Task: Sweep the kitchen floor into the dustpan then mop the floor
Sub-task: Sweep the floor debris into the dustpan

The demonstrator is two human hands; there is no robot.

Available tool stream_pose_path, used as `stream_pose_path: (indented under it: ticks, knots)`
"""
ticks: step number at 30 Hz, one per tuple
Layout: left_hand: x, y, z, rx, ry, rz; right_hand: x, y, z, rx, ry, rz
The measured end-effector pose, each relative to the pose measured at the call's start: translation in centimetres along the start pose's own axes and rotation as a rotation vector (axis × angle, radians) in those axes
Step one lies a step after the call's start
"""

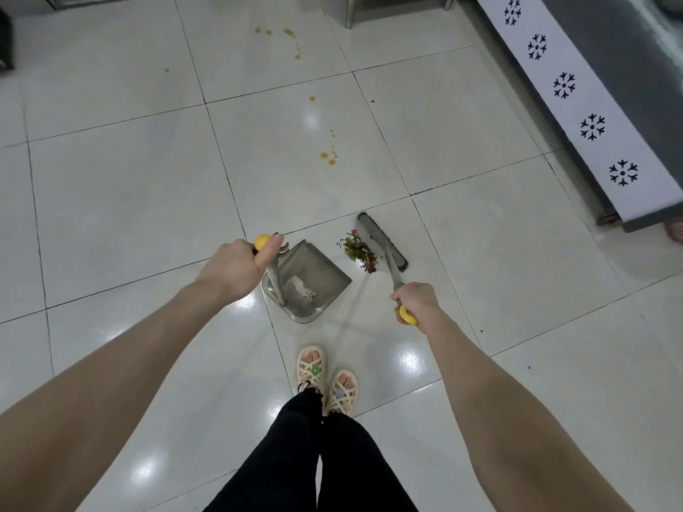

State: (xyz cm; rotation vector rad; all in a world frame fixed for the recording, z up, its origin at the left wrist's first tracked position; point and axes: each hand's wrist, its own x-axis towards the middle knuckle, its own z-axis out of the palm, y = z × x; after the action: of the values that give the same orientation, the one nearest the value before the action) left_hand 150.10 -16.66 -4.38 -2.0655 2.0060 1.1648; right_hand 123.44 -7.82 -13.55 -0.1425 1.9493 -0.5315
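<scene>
My left hand [236, 267] grips the yellow-capped top of the dustpan handle. The grey dustpan [314, 279] stands on the white tiled floor with its mouth towards the right, and some pale debris lies inside it. My right hand [415, 303] grips the yellow-ended handle of the broom. The broom head [380, 240] rests on the floor just right of the dustpan. A small pile of red and green plant scraps [357, 251] lies between the broom head and the dustpan mouth.
Orange-yellow spill drops [329, 157] dot the tiles ahead, with more drops [290, 35] farther off. A grey cabinet with a white snowflake-patterned strip [576, 97] runs along the right. Metal furniture legs [349, 16] stand at the top. My sandalled feet [327, 378] are just behind the dustpan.
</scene>
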Motion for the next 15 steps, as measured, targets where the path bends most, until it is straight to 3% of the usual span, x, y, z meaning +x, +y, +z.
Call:
stream_pose_path:
  ticks: [8,15]
  knots:
    - [1.0,1.0,-1.1,0.059,-0.079,0.096,-0.2,0.8,-0.3,-0.06,0.017,-0.013]
    - [3.8,-0.1,-3.6,0.018,-0.158,0.129,-0.1,-0.3,2.4,0.026,0.031,0.053]
